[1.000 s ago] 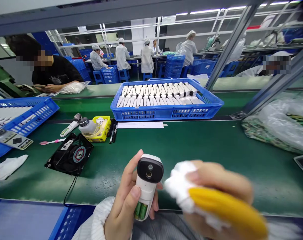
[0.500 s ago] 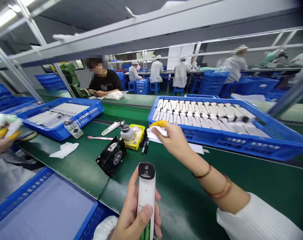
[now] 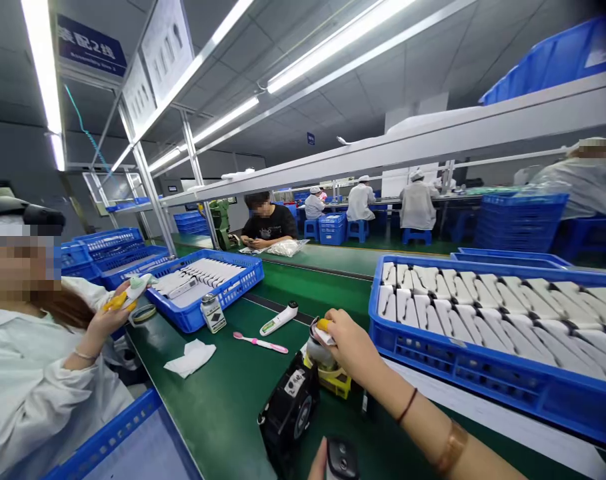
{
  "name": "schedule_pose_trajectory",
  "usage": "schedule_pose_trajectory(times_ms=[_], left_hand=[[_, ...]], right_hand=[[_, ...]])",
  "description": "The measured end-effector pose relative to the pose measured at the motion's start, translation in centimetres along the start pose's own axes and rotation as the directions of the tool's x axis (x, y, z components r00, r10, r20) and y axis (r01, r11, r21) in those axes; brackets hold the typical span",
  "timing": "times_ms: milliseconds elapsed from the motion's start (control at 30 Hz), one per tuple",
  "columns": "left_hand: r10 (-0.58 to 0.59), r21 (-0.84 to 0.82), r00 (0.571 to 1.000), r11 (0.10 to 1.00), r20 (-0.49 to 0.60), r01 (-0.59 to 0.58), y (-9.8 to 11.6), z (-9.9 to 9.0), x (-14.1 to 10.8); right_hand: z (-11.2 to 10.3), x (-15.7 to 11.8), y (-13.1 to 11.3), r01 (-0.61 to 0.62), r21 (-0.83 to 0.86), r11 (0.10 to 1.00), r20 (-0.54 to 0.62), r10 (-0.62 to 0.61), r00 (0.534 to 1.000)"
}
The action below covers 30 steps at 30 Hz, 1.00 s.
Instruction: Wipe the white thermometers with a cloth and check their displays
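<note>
At the bottom edge, my left hand (image 3: 319, 461) shows only a finger along an infrared thermometer (image 3: 341, 457), whose black head with small lenses is visible. Most of that hand and the white body fall below the frame. My right hand (image 3: 350, 343), a yellow cover on a fingertip, pinches a folded white cloth (image 3: 325, 335) over the top of a pump bottle (image 3: 319, 355). The bottle stands in a yellow tray (image 3: 339, 387), partly hidden by the hand. Just left of the tray is a black fan (image 3: 295, 407). A second thermometer (image 3: 279, 319) lies beyond.
A blue crate (image 3: 433, 353) of white devices stands right; another blue crate (image 3: 223, 297) sits back left. A pink toothbrush (image 3: 261, 343), white tissue (image 3: 190, 358) and small labelled bottle (image 3: 213, 313) lie on the green bench. A co-worker (image 3: 43, 360) sits at left, handling something white.
The view has tilted up and turned left. My right hand has moved from beside the pens to the pump bottle with the cloth. The held thermometer now sits lower in view.
</note>
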State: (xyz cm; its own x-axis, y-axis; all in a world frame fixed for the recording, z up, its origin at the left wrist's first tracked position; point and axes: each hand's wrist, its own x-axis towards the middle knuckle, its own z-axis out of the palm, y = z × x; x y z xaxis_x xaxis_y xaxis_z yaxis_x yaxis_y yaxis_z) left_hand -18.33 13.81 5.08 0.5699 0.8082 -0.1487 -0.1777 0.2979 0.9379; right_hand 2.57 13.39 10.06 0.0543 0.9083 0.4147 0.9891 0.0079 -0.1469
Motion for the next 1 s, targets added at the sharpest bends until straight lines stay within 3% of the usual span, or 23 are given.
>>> schedule_pose_trajectory(times_ms=[133,233,367,533,733,800,900,1000], left_hand=[[0.006,0.010,0.998,1.000,-0.057,-0.006,3.6,-1.9,4.5],[0.013,0.020,0.996,1.000,-0.087,-0.011,5.9,-3.1,5.4],[0.009,0.043,0.995,0.999,-0.098,-0.005,7.0,-4.0,3.7],[0.041,0.070,0.994,0.997,-0.103,-0.033,8.3,-3.7,0.4],[0.239,0.057,0.951,0.971,-0.196,-0.232,15.9,-4.2,-2.0],[0.284,0.050,0.934,0.959,-0.218,-0.279,17.0,-3.8,-2.8],[0.265,0.049,0.943,0.964,-0.200,-0.260,14.6,-1.5,-4.1],[0.154,0.055,0.979,0.987,-0.131,-0.148,8.4,2.1,-5.6]], right_hand=[[-1.1,0.0,-0.5,0.036,-0.129,0.991,0.097,-0.023,0.995],[-1.9,0.7,-0.8,0.046,-0.192,0.980,0.149,-0.017,0.989],[-2.7,1.5,-1.4,0.070,-0.222,0.973,0.210,-0.023,0.977],[-3.3,1.6,-1.7,0.081,-0.222,0.972,0.232,-0.028,0.972],[-3.1,1.4,-1.5,0.053,-0.217,0.975,0.204,-0.007,0.979],[-2.8,1.2,-1.5,0.046,-0.215,0.976,0.186,-0.005,0.983],[-2.4,1.0,-1.5,0.053,-0.211,0.976,0.162,-0.018,0.987],[-2.3,1.0,-1.5,0.069,-0.209,0.976,0.149,-0.038,0.988]])
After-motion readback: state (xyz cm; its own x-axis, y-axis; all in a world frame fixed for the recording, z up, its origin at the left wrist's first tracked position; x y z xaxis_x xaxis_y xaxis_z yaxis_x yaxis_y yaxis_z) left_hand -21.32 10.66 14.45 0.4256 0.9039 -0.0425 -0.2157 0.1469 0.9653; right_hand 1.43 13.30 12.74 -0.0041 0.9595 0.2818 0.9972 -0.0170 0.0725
